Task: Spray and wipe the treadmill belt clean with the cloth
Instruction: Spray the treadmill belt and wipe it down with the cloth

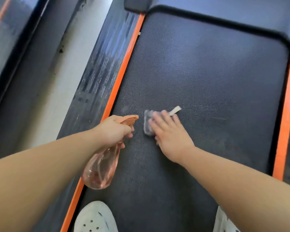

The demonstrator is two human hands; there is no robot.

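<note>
The dark textured treadmill belt (208,72) fills the middle of the view, with pale smears near its centre. My left hand (115,130) grips the neck of a clear pink spray bottle (100,168), whose orange nozzle points at the belt. Just to its right, my right hand (169,133) presses a small grey cloth (148,122) flat on the belt with straight fingers. A white tag (175,110) sticks out of the cloth past my fingertips. The hand is blurred.
Orange strips (124,67) run along both sides of the belt, with a black side rail (97,72) on the left. A black motor cover (224,10) closes the far end. White shoes (95,218) stand on the belt at the bottom. Pale floor (54,91) lies left.
</note>
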